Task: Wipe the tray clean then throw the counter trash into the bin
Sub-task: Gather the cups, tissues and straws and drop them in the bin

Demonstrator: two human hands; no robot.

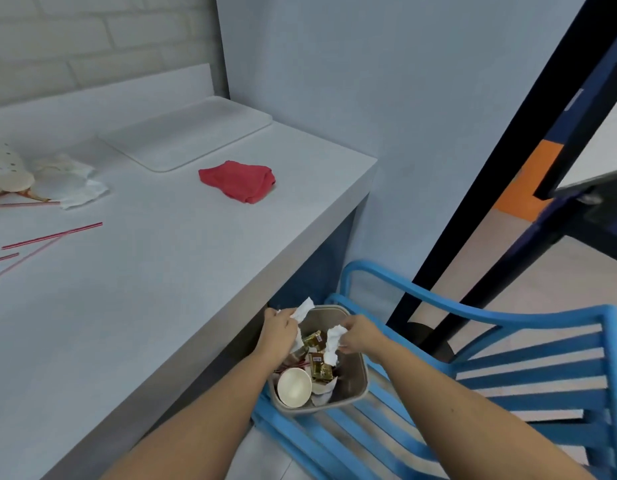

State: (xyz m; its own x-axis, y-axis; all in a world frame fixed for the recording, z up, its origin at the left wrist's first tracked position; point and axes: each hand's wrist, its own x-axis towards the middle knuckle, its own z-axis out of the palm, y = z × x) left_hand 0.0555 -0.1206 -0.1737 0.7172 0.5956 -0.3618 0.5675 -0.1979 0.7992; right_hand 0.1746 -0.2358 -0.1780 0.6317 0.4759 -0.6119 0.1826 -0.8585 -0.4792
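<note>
**A:** What is held at this moment?

**B:** A crumpled white paper tissue (301,311) is pinched in the left hand (279,327), and a second crumpled white tissue (331,344) is pinched in the right hand (360,336). The hands are held apart, both over the grey-brown square plastic bin (360,379). The bin is stood on the blue slatted chair (507,358) beside the white desk (161,289).

**A:** How is the drop best done?

**B:** The fingers should be opened only once each wad is well inside the rim. The left wad is held close to the back rim, by the desk's edge, so it is better brought inward first. The bin is already well filled with a cream paper cup (293,388) and brown foil sachets (315,341). Light paper could be caught on that pile and tipped out, so a gentle press down may be called for.

**A:** And the tray?

**B:** The white rectangular plastic tray (185,133) is laid at the far end of the desk, and the red folded cloth (237,181) lies near its front edge. Whether the tray is fully clean cannot be told, since the view is soft there. More crumpled white napkins (69,181) and red-striped straws (52,235) are seen on the left of the desk, so another trip is judged necessary.
</note>
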